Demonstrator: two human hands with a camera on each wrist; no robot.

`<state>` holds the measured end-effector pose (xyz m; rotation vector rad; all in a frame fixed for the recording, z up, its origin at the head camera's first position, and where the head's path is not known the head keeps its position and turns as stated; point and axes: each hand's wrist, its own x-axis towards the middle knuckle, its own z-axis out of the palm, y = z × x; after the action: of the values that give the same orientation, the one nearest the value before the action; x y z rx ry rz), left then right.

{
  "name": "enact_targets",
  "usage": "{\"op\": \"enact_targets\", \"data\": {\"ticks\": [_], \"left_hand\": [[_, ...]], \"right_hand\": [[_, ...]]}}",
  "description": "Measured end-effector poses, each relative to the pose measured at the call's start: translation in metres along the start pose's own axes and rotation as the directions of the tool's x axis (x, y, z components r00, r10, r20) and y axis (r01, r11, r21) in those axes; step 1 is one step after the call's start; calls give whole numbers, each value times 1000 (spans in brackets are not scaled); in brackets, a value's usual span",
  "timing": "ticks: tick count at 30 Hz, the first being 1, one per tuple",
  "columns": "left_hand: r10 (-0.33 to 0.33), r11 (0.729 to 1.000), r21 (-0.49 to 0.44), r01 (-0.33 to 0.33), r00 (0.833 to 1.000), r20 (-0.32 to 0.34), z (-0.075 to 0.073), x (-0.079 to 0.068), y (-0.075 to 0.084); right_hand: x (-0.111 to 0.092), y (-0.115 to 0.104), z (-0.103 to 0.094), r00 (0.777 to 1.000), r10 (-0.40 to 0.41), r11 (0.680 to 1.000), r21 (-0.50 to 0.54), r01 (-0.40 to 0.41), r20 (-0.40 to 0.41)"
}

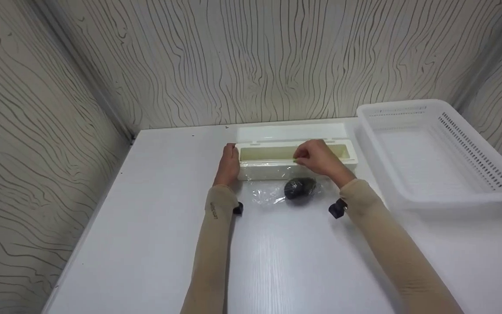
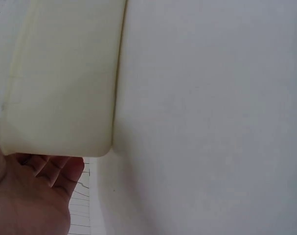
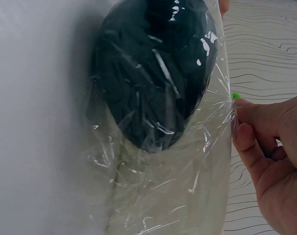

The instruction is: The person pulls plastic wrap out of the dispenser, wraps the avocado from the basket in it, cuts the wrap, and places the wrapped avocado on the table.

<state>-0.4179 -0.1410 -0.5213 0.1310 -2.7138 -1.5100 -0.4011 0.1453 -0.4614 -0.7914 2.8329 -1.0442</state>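
Note:
A long cream cling film dispenser (image 1: 273, 171) lies across the white table with its lid swung back. My left hand (image 1: 228, 166) holds its left end; in the left wrist view, the fingers (image 2: 53, 171) bend against the end face. At the front top edge my right hand (image 1: 318, 157) pinches a small green slide cutter (image 3: 236, 95), mostly hidden by thumb and forefinger. Clear film (image 1: 266, 194) hangs from that edge down the dispenser's front, bunched near the pinching fingers. A dark oval object (image 3: 155, 73) lies in front, covered by film; its kind cannot be made out.
To the right stands a white plastic basket (image 1: 412, 198) with slotted walls, close to the dispenser's right end. Behind the table rises a wall (image 1: 251, 65) with a wood-grain pattern. The white tabletop (image 1: 159, 244) stretches toward me on both sides of my forearms.

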Motion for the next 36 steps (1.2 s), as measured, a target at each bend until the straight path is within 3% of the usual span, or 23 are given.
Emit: {"op": "enact_targets", "data": {"ticks": [4, 11, 21, 31, 36], "left_hand": [[24, 1000, 4, -24, 999, 31, 5, 0, 2], [35, 999, -7, -35, 999, 0, 0, 0, 1], [28, 1000, -2, -28, 999, 45, 0, 0, -3], [20, 1000, 3, -20, 997, 74, -1, 1, -2], [23, 1000, 10, -24, 998, 58, -1, 0, -3]], "right_hand": [[-2, 1, -1, 999, 30, 1000, -4, -31, -24], [-1, 0, -3, 1000, 3, 1000, -19, -4, -21], [0, -18, -7, 993, 82, 981, -170, -95, -85], [5, -9, -3, 998, -21, 988, -157, 12, -58], [9, -7, 4, 999, -18, 994, -112, 12, -51]]}}
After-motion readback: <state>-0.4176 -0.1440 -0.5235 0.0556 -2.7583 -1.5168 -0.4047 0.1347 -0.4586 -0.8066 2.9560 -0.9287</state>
